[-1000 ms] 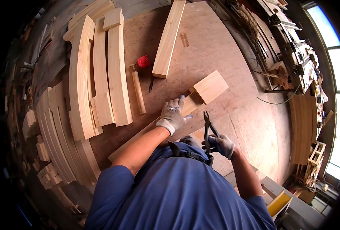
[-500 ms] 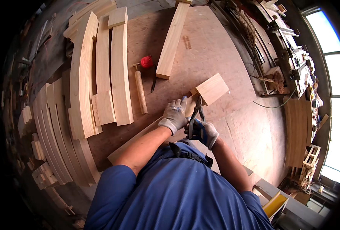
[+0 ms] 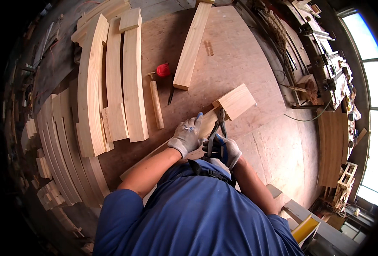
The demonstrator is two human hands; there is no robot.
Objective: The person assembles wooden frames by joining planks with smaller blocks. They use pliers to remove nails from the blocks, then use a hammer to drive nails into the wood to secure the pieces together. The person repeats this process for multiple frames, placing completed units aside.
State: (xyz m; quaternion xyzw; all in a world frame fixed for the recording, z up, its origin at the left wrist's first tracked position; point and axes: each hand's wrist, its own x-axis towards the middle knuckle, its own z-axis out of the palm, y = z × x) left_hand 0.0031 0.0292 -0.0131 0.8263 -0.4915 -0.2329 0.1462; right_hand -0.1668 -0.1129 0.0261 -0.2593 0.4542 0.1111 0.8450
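Note:
A long wooden board [image 3: 206, 124] lies aslant in front of me, with a wider wooden block [image 3: 238, 101] at its far right end. My left hand [image 3: 187, 135], in a grey-white glove with blue stains, rests on the board with its thumb and index finger spread apart. In my right hand [image 3: 226, 150], gloved in grey and blue, the fingers are closed round the handles of dark pliers [image 3: 221, 124]. The jaws are at the board, right beside the block's near edge; what they grip, if anything, is too small to tell.
A hammer [image 3: 156, 104] with a wooden handle lies beyond my left hand, near a red object [image 3: 163, 69] and a thin dark tool [image 3: 171, 94]. A long beam [image 3: 192, 49] points away from me. Several thick boards [image 3: 133, 81] are at the left on the wooden tabletop [image 3: 244, 55].
My left hand has slid back along the board, down and left, away from the block. My right hand has shifted slightly left, still holding the pliers at the block.

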